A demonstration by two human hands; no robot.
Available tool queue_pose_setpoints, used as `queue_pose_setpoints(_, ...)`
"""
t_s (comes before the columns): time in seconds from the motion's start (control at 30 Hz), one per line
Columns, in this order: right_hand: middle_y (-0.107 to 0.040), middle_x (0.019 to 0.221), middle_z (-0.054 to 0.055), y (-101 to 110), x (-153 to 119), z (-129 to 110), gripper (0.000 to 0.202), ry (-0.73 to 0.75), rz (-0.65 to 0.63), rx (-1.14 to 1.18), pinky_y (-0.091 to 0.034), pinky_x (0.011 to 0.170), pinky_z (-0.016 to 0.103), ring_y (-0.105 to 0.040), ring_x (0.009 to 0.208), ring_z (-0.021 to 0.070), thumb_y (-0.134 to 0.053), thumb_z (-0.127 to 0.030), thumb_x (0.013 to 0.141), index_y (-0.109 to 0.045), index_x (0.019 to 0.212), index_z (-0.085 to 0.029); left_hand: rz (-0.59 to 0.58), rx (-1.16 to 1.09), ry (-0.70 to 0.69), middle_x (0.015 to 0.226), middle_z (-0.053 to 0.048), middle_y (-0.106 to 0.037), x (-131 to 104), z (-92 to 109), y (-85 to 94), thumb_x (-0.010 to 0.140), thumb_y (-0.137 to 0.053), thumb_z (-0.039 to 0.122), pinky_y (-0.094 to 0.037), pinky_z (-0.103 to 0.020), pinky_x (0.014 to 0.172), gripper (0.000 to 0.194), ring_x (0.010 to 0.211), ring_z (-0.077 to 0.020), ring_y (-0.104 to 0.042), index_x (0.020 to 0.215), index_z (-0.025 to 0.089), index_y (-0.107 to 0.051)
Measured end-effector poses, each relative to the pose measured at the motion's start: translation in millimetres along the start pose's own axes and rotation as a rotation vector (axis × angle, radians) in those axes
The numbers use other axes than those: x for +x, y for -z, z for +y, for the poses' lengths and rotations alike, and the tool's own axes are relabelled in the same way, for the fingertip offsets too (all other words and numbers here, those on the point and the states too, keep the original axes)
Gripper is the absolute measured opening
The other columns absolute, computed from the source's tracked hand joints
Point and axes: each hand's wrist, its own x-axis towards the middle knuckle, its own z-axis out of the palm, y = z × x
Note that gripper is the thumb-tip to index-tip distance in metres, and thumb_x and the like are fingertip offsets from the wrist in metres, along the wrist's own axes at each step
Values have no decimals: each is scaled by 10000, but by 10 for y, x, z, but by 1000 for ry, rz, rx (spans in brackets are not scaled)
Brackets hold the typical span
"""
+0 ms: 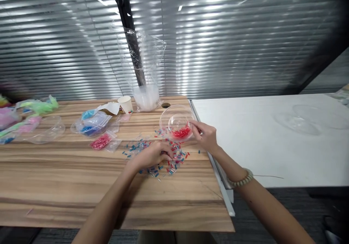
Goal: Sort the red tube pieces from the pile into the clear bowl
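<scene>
Mixed blue, red and clear beads (pixel 178 156) lie scattered on the wooden table. My left hand (pixel 156 154) is over them, its fingers bent down and pressed together among the beads; whatever they hold is too small to make out. Behind the pile stands a round clear dish (pixel 174 114) with red beads (pixel 182 132) gathered at its near side. My right hand (pixel 204 135) is at the dish's right edge, thumb and fingers pinched together. Anything between those fingertips is hidden.
On the wooden table (pixel 68 189) are a bag of pink-red beads (pixel 100 141), a clear dish with blue bags (pixel 91 124), a paper cup (pixel 125 104) and a white-filled plastic bag (pixel 147 96). Clear lids (pixel 297 122) lie on the white table (pixel 245 146).
</scene>
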Motion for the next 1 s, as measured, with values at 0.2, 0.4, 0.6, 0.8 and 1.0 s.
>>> queue_pose_setpoints(0.2,-711,813,39,-8,-9,5,244,14,-16,12,-501,575,250,-641,623,137,-444,-186,848,-677,918,-178,-66,-81,-10,799,-47,-670,-30,-5,64,794,-591,179,-442,-221,714,114,743,-128,-584,799,158,-703)
queue_pose_setpoints(0.4,-709,846,37,-24,-29,42,236,15,-39,18,-500,597,256,-633,624,134,-451,-186,849,-669,940,-185,-130,-74,41,744,-27,-663,-31,19,60,717,-642,114,-421,-192,637,94,697,-118,-572,763,159,-710)
queue_pose_setpoints(0.6,-709,829,33,-28,-33,32,231,17,-56,39,-495,588,246,-632,617,130,-457,-181,850,-666,947,-180,-93,-22,52,721,-25,-647,-24,20,36,673,-666,69,-400,-178,600,104,657,-107,-555,730,146,-706)
queue_pose_setpoints(0.8,-707,781,28,-37,-34,14,243,6,-80,49,-491,560,241,-623,584,127,-446,-178,851,-671,942,-186,-98,-7,96,706,-18,-652,-37,-5,7,674,-571,-8,-409,-179,601,194,634,-104,-562,695,143,-692)
queue_pose_setpoints(1.0,-708,808,39,-44,-15,15,256,36,-72,44,-485,543,240,-618,580,124,-434,-177,853,-676,940,-187,-81,32,113,703,-16,-639,-38,-3,-17,670,-559,-7,-403,-187,606,181,652,-111,-555,681,136,-669)
